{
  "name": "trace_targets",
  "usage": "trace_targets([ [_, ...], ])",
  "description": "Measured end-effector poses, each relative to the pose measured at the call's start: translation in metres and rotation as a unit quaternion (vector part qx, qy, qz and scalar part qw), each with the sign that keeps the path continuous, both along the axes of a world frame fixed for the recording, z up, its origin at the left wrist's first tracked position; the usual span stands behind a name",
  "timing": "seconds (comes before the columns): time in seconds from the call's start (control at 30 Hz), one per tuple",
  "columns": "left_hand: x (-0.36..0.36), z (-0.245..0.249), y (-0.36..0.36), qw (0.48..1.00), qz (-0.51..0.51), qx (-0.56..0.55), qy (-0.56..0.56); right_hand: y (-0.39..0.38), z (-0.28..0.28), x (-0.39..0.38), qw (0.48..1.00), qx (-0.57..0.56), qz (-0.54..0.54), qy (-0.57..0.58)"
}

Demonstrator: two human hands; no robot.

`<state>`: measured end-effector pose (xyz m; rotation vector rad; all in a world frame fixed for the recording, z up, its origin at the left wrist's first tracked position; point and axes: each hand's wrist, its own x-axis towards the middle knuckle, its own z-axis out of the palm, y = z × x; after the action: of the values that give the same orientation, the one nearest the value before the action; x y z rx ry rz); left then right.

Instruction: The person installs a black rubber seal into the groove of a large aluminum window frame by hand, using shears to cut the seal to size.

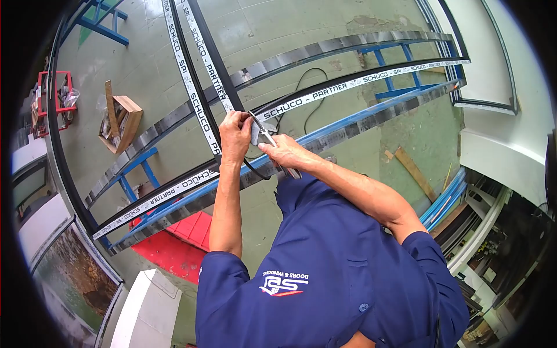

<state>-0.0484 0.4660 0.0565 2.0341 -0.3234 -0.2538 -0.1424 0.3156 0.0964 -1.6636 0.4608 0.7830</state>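
Observation:
My right hand point(282, 152) is wrapped round the handles of a pair of cutting shears point(266, 134), which show a slim pale jaw and a flat grey plate. Close beside the jaws, my left hand point(235, 138) has its fingers pinched together. A thin black rubber strip point(255, 170) runs from under this hand and curves down toward my body; its end in the fingers is hidden. Both hands are over the corner where black frame profiles point(325, 93) with white Schüco Partner tape meet.
The frame lies on blue metal trestles point(380, 110) with long grey-topped rails point(313, 49). A wooden box point(122, 124) and a red rack point(57, 101) stand to the left. Red sheeting point(180, 240) lies below the frame. A dark cable point(318, 87) trails over the floor.

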Motion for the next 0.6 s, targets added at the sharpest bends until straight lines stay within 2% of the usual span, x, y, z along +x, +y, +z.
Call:
trace_targets([
  [0.13, -0.005, -0.008, 0.001, 0.997, 0.026, -0.041, 0.052, -0.005, -0.001, -0.003, 1.0, -0.011, 0.002, 0.004],
  [0.3, -0.008, -0.011, 0.003, 0.998, 0.022, -0.043, 0.05, -0.013, -0.004, -0.003, 0.997, -0.047, 0.056, -0.034],
  [0.6, -0.011, -0.016, 0.006, 0.994, 0.013, -0.056, 0.092, -0.015, 0.0, -0.006, 0.992, -0.093, 0.055, -0.069],
])
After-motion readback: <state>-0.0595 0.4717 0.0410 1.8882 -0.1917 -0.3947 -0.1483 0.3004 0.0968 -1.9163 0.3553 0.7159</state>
